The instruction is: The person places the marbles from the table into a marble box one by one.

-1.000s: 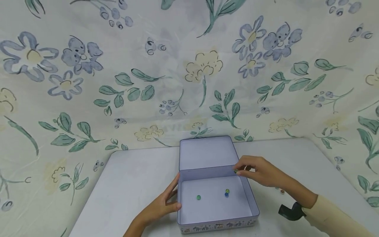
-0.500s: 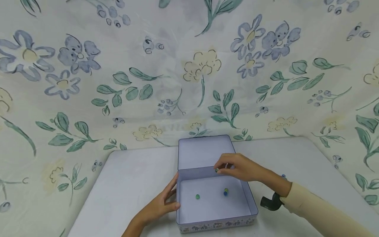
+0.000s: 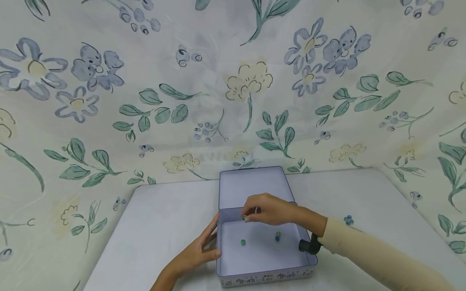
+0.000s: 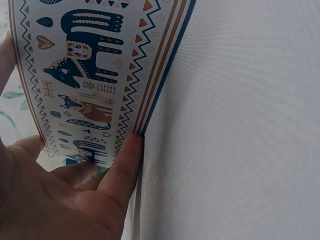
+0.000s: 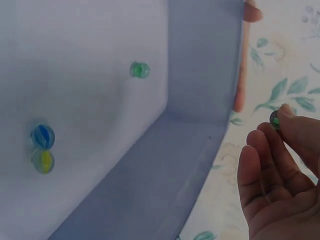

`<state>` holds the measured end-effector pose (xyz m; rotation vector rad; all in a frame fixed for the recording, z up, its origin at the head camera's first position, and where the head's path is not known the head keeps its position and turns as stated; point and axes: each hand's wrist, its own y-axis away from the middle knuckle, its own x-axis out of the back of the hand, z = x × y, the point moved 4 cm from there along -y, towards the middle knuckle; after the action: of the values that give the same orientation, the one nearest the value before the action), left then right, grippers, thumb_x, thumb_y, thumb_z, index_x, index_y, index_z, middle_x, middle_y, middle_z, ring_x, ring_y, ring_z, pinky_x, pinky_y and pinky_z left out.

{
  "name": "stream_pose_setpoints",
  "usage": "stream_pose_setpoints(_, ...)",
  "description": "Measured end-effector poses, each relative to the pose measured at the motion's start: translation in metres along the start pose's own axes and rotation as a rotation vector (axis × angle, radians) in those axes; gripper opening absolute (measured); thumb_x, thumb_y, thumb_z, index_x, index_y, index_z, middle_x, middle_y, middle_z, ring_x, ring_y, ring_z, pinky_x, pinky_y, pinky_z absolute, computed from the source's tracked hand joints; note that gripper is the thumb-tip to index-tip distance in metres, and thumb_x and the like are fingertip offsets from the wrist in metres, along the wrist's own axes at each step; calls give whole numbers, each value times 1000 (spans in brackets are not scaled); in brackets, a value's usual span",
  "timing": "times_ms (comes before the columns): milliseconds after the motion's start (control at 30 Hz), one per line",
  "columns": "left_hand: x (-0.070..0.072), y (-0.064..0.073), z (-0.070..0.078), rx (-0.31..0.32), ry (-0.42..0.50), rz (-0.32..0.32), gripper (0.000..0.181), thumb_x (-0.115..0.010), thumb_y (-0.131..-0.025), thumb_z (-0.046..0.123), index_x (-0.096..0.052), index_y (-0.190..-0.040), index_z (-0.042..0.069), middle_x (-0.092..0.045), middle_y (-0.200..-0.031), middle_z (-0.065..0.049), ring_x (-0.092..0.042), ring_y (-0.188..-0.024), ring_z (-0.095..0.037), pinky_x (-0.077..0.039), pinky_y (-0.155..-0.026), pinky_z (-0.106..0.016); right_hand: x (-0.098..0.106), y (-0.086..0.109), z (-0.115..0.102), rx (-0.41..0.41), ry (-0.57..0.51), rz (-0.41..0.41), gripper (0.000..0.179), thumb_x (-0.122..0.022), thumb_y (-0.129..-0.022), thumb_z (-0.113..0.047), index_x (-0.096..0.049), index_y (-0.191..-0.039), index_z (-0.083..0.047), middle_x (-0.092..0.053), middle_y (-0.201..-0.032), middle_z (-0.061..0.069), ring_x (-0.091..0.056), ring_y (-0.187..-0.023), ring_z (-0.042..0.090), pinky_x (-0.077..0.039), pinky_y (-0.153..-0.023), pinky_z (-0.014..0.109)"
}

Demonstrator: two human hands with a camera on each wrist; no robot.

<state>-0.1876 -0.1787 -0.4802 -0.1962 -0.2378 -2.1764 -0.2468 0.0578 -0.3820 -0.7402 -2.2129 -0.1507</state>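
Note:
An open lavender box (image 3: 265, 260) with animal patterns on its outer sides stands on the white table. My left hand (image 3: 200, 247) rests against its left side, fingers extended; in the left wrist view the fingertips touch the patterned wall (image 4: 95, 55). Above the box's back left part, my right hand (image 3: 271, 209) pinches a dark green marble (image 5: 274, 120) between thumb and index finger. On the box floor lie a green marble (image 5: 140, 70) at the left, and a blue marble (image 5: 43, 136) touching a yellow marble (image 5: 44, 161) towards the right.
The box's lid (image 3: 255, 188) lies tilted back behind it. Several blue marbles (image 3: 348, 220) sit clustered on the table (image 3: 171, 218) to the right, beyond the right forearm. A floral cloth (image 3: 218, 101) hangs behind the table and at its sides.
My right hand has moved left from the box's back right corner to over its back left part, carrying the marble. The left hand and the marbles in the box stay put.

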Motion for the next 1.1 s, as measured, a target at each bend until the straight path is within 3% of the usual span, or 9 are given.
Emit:
stream_pose_setpoints(267,0,1,0,-5,-7,-18,91,-63,-99,31,3,-160,38,11,-169,-11,-8,-144,-65,-36,-111,-68,-23,-18,5,-29,38,-80,17,-68,-95,-14,-74,-110,-7,-71,-100,-5,-60,-87,-3,-54,-78,15)
stream_pose_setpoints(533,0,2,-1,-19,-4,-32,92,-62,-99,32,6,-161,35,10,-168,-16,-8,-144,-66,-36,-112,-66,-39,-30,3,-7,78,-152,17,-67,-96,-12,-74,-111,-5,-71,-102,-3,-59,-89,-5,-52,-78,12)
stream_pose_setpoints(1100,1,3,-1,-23,-8,-33,91,-62,-99,33,5,-161,35,8,-168,-18,-9,-145,-64,-39,-112,-62,-58,-37,19,-7,219,-169,14,-69,-94,-12,-75,-107,-8,-71,-100,-2,-58,-87,-4,-50,-80,9)
